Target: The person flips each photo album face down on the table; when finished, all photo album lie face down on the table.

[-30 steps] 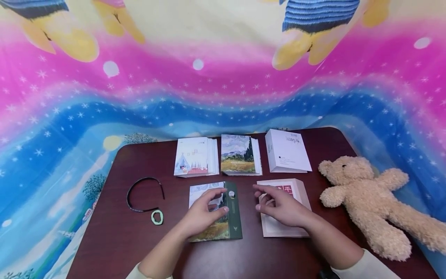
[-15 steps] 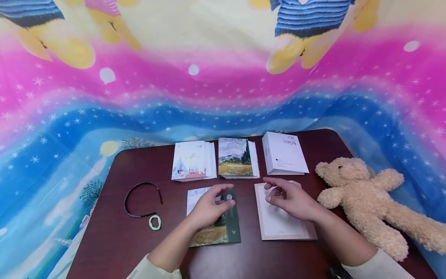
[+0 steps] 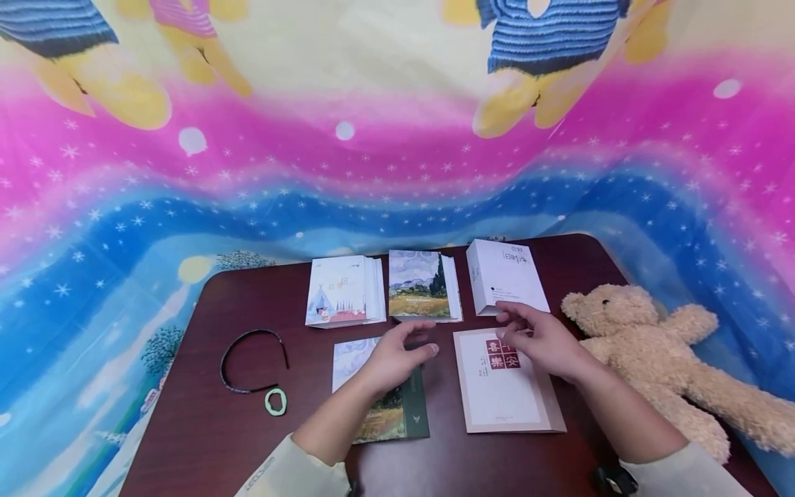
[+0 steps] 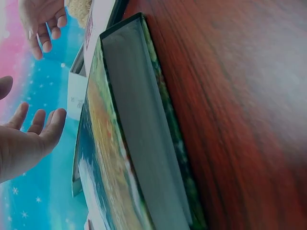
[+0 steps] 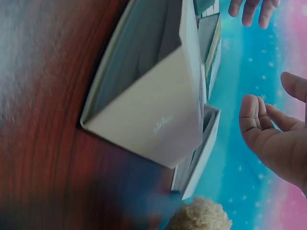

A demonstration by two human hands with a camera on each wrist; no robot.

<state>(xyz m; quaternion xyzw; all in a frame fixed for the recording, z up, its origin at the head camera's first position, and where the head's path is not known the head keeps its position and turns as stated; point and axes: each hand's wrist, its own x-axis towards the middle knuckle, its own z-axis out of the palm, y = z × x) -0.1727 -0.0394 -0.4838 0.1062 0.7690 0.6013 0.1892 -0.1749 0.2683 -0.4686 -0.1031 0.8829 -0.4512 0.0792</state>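
My left hand [image 3: 397, 357] hovers with relaxed, slightly bent fingers over a book with a painted landscape cover and dark green edge strip [image 3: 388, 421]. My right hand [image 3: 549, 342] is held above the upper part of a book with a pale pink border and red character squares [image 3: 506, 400], fingers loosely bent. Nothing is in either hand. In the left wrist view the landscape book [image 4: 108, 105] lies flat with its page edges showing, and the left hand [image 4: 31, 143] is apart from it. The right wrist view shows the pink-bordered book's spine [image 5: 148, 117] below the right hand [image 5: 273, 134].
Behind stand a tent-cover book [image 3: 338, 290], another landscape-cover book [image 3: 416, 286] and a white book [image 3: 506, 279]. A black headband [image 3: 223, 362] and pale green hair tie [image 3: 269, 402] lie left on the dark table [image 3: 186, 435]. A teddy bear [image 3: 652, 345] lies right.
Both hands have risen away from the front books toward the back and shifted right, the right hand uncovering more of the pink-bordered cover. The books stay in place; the head view tilts slightly.
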